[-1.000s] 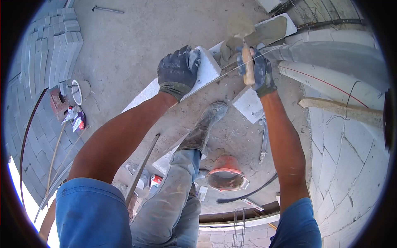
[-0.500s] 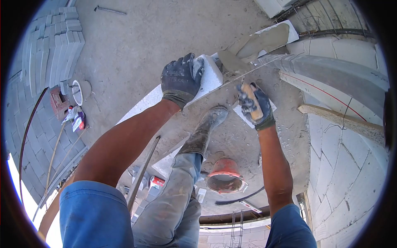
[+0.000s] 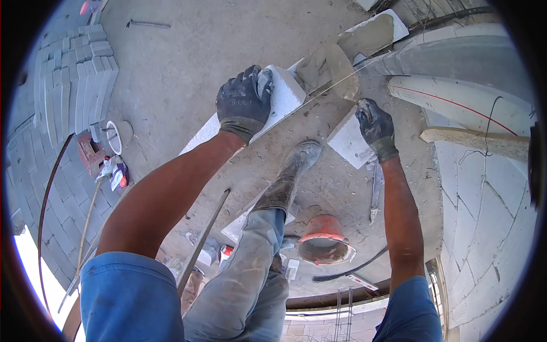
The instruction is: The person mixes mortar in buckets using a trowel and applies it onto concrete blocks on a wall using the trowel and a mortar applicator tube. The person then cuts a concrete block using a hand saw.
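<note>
While the left hand (image 3: 244, 102) is closed over the top of a white block (image 3: 286, 96) at upper centre, the right hand (image 3: 376, 130), right of centre, is wrapped around the handle of a trowel (image 3: 343, 71) (most of that handle is hidden by the glove). Doing this well probably means a steady left grip, so that the block does not rock, and a loose right wrist that lets the blade glide rather than dig. The blade is best held clear of the taut string (image 3: 326, 92), which it overlaps in this view; whether they touch, I cannot tell. Even pressure should also leave the mortar (image 3: 369, 35) at upper right in a level layer, without ridges.

As for direction, the trowel's long axis runs from the right hand toward the upper left, its rounded blade end pointing to the top of the frame. The white block lies along a different slant, from lower left to upper right, close to the line of the string, and its squared end faces the mortar. Just beside the right hand, toward the bottom of the frame, sits a loose block (image 3: 347, 143), tilted across that line.
</note>
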Demonstrator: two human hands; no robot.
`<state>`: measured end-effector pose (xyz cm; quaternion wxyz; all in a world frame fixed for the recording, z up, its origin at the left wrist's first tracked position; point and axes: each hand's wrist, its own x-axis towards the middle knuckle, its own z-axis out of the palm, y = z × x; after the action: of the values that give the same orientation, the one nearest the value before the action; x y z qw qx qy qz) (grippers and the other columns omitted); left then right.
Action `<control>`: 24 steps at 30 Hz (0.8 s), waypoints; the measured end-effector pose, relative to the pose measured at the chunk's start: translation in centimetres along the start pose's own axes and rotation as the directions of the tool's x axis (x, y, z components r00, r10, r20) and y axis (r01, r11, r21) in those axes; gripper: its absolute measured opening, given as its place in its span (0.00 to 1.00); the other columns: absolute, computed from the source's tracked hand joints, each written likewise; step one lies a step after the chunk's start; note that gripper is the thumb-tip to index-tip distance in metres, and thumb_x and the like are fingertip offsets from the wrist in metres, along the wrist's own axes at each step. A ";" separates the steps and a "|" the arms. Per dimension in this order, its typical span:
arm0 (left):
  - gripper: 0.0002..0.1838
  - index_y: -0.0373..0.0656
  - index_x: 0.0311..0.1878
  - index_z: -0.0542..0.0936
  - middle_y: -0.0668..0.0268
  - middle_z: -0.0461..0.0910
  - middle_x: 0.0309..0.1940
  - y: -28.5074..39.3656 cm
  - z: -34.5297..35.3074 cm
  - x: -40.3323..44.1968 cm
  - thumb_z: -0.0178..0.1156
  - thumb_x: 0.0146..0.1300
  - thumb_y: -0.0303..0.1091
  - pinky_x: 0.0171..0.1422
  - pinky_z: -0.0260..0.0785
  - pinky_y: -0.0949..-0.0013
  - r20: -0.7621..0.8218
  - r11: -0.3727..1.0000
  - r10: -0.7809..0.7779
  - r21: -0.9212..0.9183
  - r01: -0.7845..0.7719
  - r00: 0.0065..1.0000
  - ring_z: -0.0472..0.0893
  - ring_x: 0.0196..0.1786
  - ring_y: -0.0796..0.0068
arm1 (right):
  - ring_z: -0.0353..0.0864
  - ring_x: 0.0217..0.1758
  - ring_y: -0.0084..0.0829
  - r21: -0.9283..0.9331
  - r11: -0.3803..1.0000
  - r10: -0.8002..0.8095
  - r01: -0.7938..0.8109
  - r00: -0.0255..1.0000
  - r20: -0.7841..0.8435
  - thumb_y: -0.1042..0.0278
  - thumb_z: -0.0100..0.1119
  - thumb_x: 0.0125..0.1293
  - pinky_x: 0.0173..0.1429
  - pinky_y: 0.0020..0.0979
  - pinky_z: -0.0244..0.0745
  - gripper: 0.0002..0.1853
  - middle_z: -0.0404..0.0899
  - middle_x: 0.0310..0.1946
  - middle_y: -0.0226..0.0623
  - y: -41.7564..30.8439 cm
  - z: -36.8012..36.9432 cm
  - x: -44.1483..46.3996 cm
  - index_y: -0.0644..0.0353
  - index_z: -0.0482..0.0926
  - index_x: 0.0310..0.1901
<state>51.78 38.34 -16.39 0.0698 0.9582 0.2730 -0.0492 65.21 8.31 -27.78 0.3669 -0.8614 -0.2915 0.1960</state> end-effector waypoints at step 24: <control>0.19 0.46 0.59 0.78 0.59 0.82 0.54 -0.1 0.1 0.0 0.47 0.72 0.42 0.61 0.70 0.55 -0.046 1.000 0.022 -0.022 -0.023 0.999 0.80 0.55 0.54 | 0.85 0.49 0.45 -0.114 0.884 -0.452 0.454 0.891 0.048 0.63 0.67 0.60 0.50 0.40 0.82 0.23 0.85 0.47 0.43 -3.3 -2.0 -1.8 0.57 0.80 0.58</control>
<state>51.69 38.35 -16.54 0.0746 0.9613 0.2643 -0.0234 63.78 7.97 -23.84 0.3463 -0.7883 -0.4996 0.0955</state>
